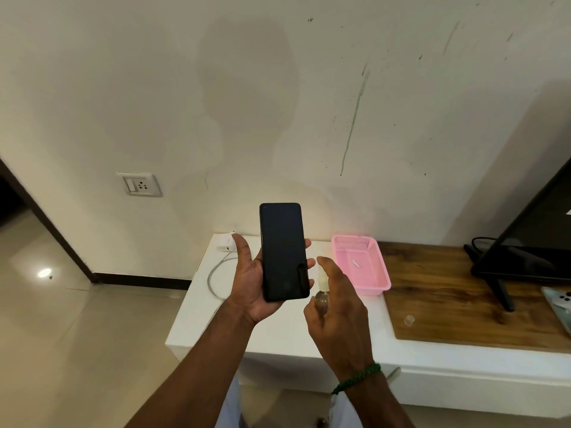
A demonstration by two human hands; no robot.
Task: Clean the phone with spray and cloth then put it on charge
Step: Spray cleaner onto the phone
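We hold the phone (284,251) upright in our left hand (253,279), above the near edge of the white surface (204,316). Its dark screen faces us. The palm cups the lower back of the phone, the thumb stands free at its left side, and the fingertips curl round its right edge.

Our right hand (336,316) is closed round a small spray bottle (322,291), just beside the lower right corner of the phone. The clear body of the bottle sits inside the fist and its pale nozzle rises beside the phone's edge. The forefinger is raised over the top of the nozzle; we cannot tell whether it presses down. A green braided band (358,378) circles the right wrist.

On the surface behind the left hand lies a white charger plug (225,243), with its grey cable (216,273) looping toward us. To the right of the hands stands a pink plastic basket (370,285) holding a small pale piece we cannot identify. Beyond it, on the wooden part of the surface, lies a small clear cap (409,320). A wall socket (139,184) sits on the wall to the left, well apart from the charger plug.
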